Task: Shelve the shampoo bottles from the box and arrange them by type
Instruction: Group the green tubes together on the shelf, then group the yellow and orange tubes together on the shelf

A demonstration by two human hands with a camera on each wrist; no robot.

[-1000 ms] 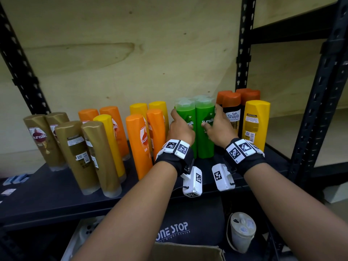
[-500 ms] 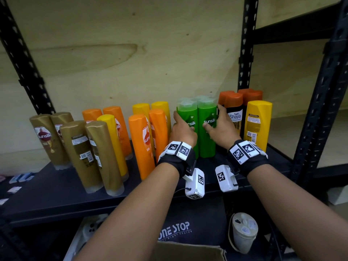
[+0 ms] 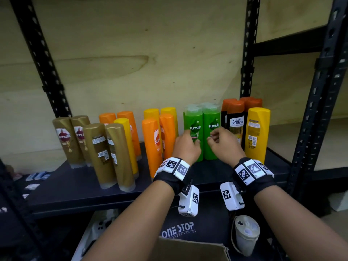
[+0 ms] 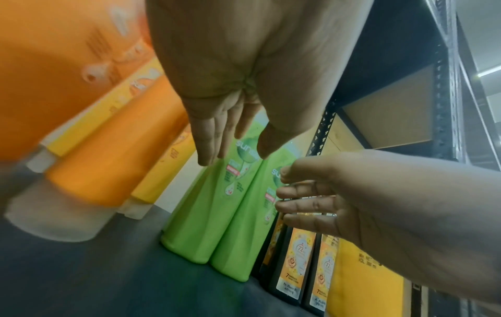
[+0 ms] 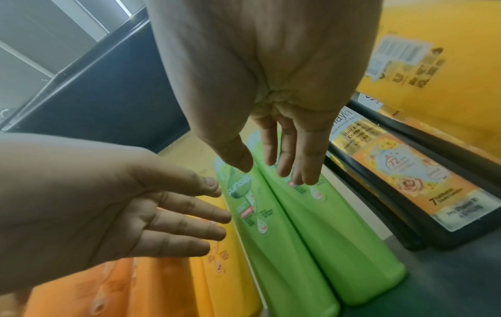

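Note:
Two green Sunsilk bottles (image 3: pixel 194 129) (image 3: pixel 211 127) stand upright side by side, touching, in the middle right of the dark shelf (image 3: pixel 75 185). My left hand (image 3: pixel 190 142) hovers just in front of the left one with straight, relaxed fingers and holds nothing. My right hand (image 3: pixel 214 138) hovers in front of the right one, fingers loosely bent and empty. In the left wrist view the left fingers (image 4: pixel 211 145) point at the green pair (image 4: pixel 206 225) with a gap between. The right wrist view has the right fingers (image 5: pixel 284 158) just above the green bottles (image 5: pixel 325 236).
Gold bottles (image 3: pixel 94 147) stand at the left, then orange and yellow ones (image 3: pixel 152 144). Black Shayla bottles (image 3: pixel 235 123) and a yellow bottle (image 3: pixel 257 132) stand right of the green pair. A cardboard box (image 3: pixel 188 249) and a white container (image 3: pixel 246 234) lie below. A black post (image 3: pixel 246 53) rises behind.
Both hands were against the sides of the two green bottles; now they have let go and drawn back a little. The green bottles stay upright together.

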